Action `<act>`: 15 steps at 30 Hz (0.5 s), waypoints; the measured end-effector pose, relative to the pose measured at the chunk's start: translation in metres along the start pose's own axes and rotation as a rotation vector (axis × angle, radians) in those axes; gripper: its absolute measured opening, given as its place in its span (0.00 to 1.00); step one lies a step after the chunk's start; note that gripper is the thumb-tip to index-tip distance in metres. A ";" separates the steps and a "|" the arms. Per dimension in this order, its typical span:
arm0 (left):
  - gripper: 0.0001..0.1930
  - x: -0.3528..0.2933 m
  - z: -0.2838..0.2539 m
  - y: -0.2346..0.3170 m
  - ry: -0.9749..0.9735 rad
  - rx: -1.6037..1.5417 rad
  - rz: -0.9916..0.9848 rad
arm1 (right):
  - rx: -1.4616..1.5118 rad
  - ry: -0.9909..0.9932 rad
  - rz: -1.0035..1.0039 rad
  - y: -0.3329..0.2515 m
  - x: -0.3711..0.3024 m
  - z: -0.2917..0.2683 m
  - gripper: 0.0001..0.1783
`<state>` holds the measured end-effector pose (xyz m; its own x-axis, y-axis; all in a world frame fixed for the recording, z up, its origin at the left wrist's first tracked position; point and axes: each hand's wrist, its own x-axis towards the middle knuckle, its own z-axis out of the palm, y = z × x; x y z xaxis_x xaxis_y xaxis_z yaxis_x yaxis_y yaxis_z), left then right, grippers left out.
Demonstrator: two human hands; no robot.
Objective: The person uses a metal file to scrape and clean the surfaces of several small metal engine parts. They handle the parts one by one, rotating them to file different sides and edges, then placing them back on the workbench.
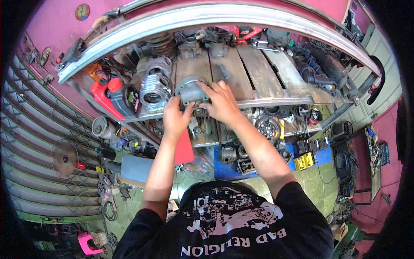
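Observation:
A grey metal engine casting (193, 92) with a rounded flange is between my hands, over the front of a wooden plank shelf (237, 73). At its near left side, my left hand (176, 118) grips it with fingers and thumb bent around the edge. From the right, my right hand (222, 103) holds the casting, its index finger reaching over the top face and its thumb low on the near side. My fingers hide part of the lower edge. Just left of the casting stand finned engine cylinders (156, 90). A small dark block (223, 70) lies on the planks behind my right hand.
Red bottle (105, 97) and black bottle (127, 100) stand at the shelf's left end. Metal parts crowd the shelf's back and right. A long pale rail (207, 13) crosses above. Below lie more engine parts on a blue surface (230, 170) and a yellow case (304, 160).

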<state>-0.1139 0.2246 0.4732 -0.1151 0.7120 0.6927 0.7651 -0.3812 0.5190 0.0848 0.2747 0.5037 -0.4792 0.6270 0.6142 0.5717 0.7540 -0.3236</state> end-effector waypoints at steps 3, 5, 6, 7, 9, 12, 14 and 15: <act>0.18 0.018 0.010 -0.023 -0.089 0.026 -0.064 | -0.067 -0.039 0.055 0.015 0.015 0.022 0.43; 0.19 0.025 0.013 -0.032 -0.069 0.017 -0.041 | -0.087 -0.023 0.063 0.013 0.016 0.027 0.41; 0.20 0.027 0.014 -0.036 -0.089 0.014 -0.038 | -0.096 -0.003 0.055 0.012 0.017 0.029 0.43; 0.20 0.031 0.016 -0.041 -0.086 0.020 -0.045 | -0.117 -0.025 0.101 0.013 0.019 0.028 0.45; 0.20 0.032 0.017 -0.041 -0.096 0.034 -0.080 | -0.144 -0.087 0.207 0.005 0.019 0.022 0.50; 0.21 0.031 0.014 -0.042 -0.101 -0.013 -0.132 | -0.301 -0.125 0.476 0.000 0.008 0.011 0.54; 0.22 0.030 0.018 -0.041 -0.104 -0.037 -0.135 | -0.434 -0.030 0.570 0.032 -0.016 0.022 0.53; 0.22 0.030 0.020 -0.043 -0.101 -0.031 -0.125 | -0.478 -0.104 0.590 0.051 -0.024 0.029 0.51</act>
<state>-0.1379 0.2740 0.4618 -0.1426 0.8099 0.5690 0.7289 -0.3030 0.6139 0.1060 0.3035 0.4512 -0.0520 0.9325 0.3575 0.9670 0.1365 -0.2153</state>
